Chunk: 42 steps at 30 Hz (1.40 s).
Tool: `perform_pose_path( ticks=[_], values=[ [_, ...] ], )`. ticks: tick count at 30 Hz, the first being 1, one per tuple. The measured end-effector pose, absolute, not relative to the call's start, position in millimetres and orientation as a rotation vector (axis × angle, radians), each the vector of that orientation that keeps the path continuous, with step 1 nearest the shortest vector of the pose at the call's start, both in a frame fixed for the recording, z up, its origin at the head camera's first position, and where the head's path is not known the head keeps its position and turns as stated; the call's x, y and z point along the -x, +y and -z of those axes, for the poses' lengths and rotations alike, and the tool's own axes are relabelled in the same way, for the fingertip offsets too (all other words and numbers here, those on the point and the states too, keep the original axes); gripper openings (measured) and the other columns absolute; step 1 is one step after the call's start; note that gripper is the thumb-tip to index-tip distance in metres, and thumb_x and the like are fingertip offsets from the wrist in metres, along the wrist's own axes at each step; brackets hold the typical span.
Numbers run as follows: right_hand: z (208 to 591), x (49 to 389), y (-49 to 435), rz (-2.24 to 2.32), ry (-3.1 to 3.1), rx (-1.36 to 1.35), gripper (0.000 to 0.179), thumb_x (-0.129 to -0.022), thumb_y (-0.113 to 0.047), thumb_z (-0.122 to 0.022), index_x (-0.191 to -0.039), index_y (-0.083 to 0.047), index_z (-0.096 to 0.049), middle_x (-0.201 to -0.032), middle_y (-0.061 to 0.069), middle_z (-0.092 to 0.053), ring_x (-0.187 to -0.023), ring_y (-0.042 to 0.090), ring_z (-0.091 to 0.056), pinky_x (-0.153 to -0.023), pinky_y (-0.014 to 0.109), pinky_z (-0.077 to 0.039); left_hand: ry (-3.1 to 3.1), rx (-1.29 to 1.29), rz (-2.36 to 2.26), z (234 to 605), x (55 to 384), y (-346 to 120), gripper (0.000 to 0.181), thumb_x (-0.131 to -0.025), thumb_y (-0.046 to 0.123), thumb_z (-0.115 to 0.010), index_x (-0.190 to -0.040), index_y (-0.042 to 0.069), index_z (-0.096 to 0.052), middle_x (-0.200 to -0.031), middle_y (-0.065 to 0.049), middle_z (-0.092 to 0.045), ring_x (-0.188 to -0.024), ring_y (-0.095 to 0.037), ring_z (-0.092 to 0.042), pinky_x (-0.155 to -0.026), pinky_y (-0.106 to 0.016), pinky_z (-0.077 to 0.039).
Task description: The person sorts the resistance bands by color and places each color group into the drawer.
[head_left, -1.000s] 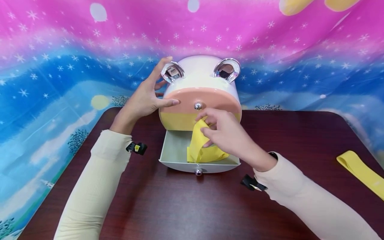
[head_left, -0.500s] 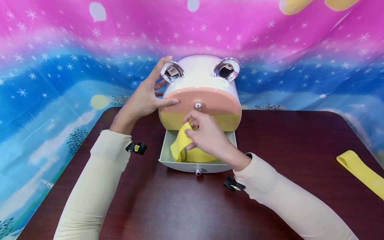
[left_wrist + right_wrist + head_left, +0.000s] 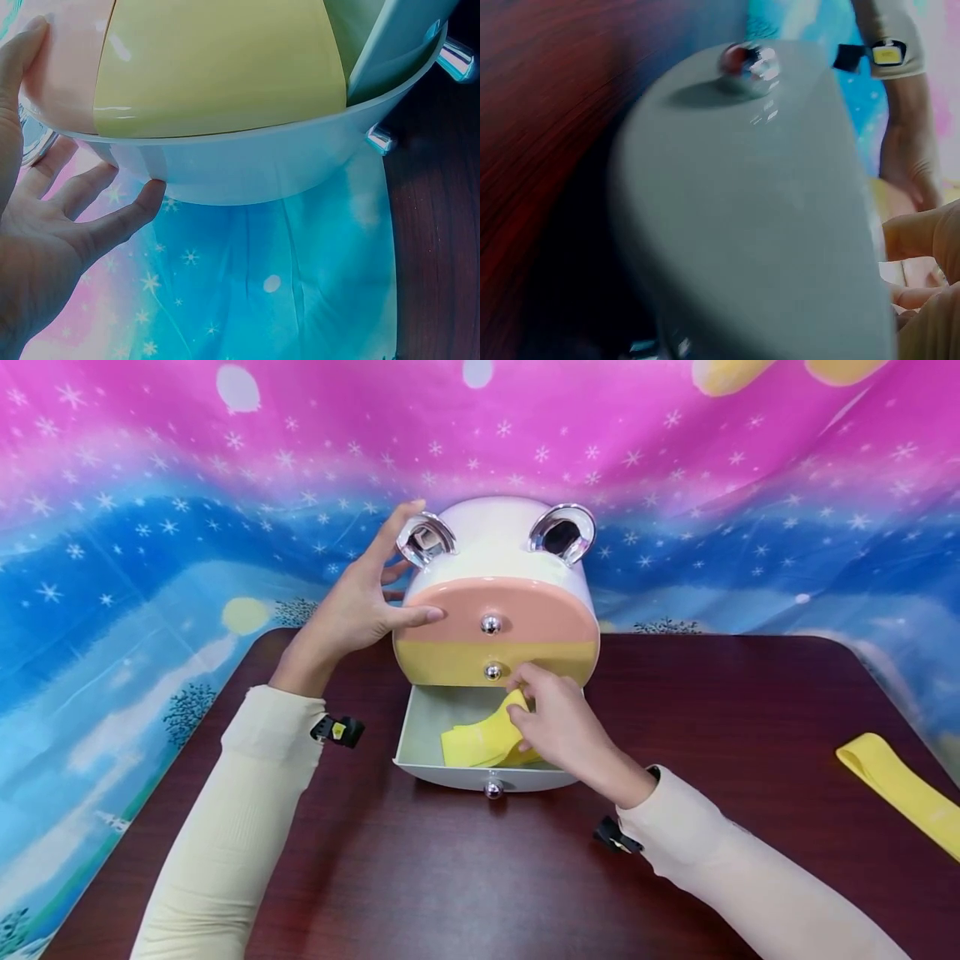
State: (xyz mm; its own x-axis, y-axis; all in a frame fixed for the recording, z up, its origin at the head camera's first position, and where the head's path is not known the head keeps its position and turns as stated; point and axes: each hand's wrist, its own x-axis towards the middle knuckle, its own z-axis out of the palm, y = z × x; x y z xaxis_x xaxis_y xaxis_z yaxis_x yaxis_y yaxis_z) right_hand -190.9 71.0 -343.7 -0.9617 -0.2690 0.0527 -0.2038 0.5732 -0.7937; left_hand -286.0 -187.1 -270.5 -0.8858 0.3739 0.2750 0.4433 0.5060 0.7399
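A small animal-faced storage box (image 3: 502, 539) with stacked drawers stands at the back of the table. Its bottom pale-green drawer (image 3: 427, 718) is pulled out. My left hand (image 3: 360, 602) grips the box's left side, thumb on the peach drawer front (image 3: 465, 602) and fingers along the white side wall (image 3: 247, 169). Over the drawer's right half, my right hand (image 3: 558, 714) pinches one end of a yellow flat elastic band (image 3: 480, 739) between thumb and fingers. The band's folded part lies in the drawer; more of it is hidden behind the hand. The right wrist view mostly shows the drawer's front (image 3: 742, 187).
Another yellow band (image 3: 900, 781), looped flat, lies on the dark wooden table (image 3: 480, 877) at the far right. Silver knobs (image 3: 492, 789) stick out from the drawer fronts. A colourful snowflake-printed cloth (image 3: 675, 485) hangs behind the table.
My right hand has moved left across the drawer with the yellow band, then back right and a little lower, uncovering the middle knob. My left hand keeps its place.
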Motion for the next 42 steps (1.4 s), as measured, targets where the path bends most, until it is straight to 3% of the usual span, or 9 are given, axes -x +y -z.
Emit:
perform_pose_path(
  ticks=[4, 10, 18, 26, 32, 42],
  values=[
    [351, 193, 79, 1.193, 2.840, 0.444, 0.016, -0.095, 0.001, -0.062, -0.110, -0.001, -0.064, -0.084, 0.013, -0.066, -0.047, 0.015, -0.065, -0.049, 0.026, -0.056, -2.657, 0.726, 1.343, 271, 287, -188, 0.109, -0.085, 0.027, -0.089, -0.161, 0.058, -0.017, -0.174, 0.004, -0.019, -0.155, -0.040, -0.038, -0.115, -0.063, -0.045],
    [358, 197, 86, 0.901, 3.020, 0.517, 0.010, -0.090, -0.001, -0.067, -0.099, -0.004, -0.067, -0.070, 0.004, -0.053, -0.063, 0.021, -0.052, -0.063, 0.033, -0.046, -2.663, 0.720, 1.350, 271, 287, -189, 0.109, -0.086, 0.026, -0.089, -0.160, 0.059, -0.017, -0.174, 0.004, -0.018, -0.155, -0.040, -0.037, -0.112, -0.063, -0.048],
    [357, 196, 90, 0.839, 3.016, 0.529, 0.008, -0.090, -0.003, -0.071, -0.098, -0.005, -0.068, -0.080, 0.005, -0.063, -0.073, 0.024, -0.056, -0.067, 0.034, -0.048, -2.661, 0.732, 1.338, 272, 287, -188, 0.108, -0.086, 0.026, -0.089, -0.161, 0.057, -0.016, -0.174, 0.003, -0.019, -0.155, -0.041, -0.037, -0.114, -0.063, -0.046],
    [352, 193, 98, 0.914, 3.020, 0.552, 0.012, -0.088, -0.003, -0.074, -0.100, -0.004, -0.073, -0.096, 0.011, -0.076, -0.095, 0.029, -0.072, -0.084, 0.046, -0.060, -2.663, 0.729, 1.339, 271, 286, -187, 0.110, -0.085, 0.027, -0.089, -0.161, 0.058, -0.016, -0.174, 0.003, -0.019, -0.155, -0.040, -0.037, -0.116, -0.062, -0.045],
    [348, 188, 105, 0.941, 3.018, 0.579, 0.012, -0.088, -0.005, -0.077, -0.100, -0.005, -0.075, -0.093, 0.009, -0.076, -0.089, 0.028, -0.072, -0.078, 0.042, -0.060, -2.663, 0.721, 1.338, 270, 287, -186, 0.109, -0.085, 0.027, -0.089, -0.161, 0.057, -0.017, -0.174, 0.002, -0.020, -0.155, -0.041, -0.037, -0.116, -0.063, -0.045],
    [341, 178, 125, 1.004, 2.978, 0.665, 0.016, -0.090, -0.007, -0.079, -0.105, -0.008, -0.076, -0.094, 0.004, -0.073, -0.073, 0.015, -0.061, -0.063, 0.027, -0.052, -2.664, 0.720, 1.337, 270, 287, -187, 0.110, -0.085, 0.027, -0.090, -0.160, 0.059, -0.016, -0.173, 0.002, -0.020, -0.155, -0.041, -0.038, -0.114, -0.062, -0.046]
  ],
)
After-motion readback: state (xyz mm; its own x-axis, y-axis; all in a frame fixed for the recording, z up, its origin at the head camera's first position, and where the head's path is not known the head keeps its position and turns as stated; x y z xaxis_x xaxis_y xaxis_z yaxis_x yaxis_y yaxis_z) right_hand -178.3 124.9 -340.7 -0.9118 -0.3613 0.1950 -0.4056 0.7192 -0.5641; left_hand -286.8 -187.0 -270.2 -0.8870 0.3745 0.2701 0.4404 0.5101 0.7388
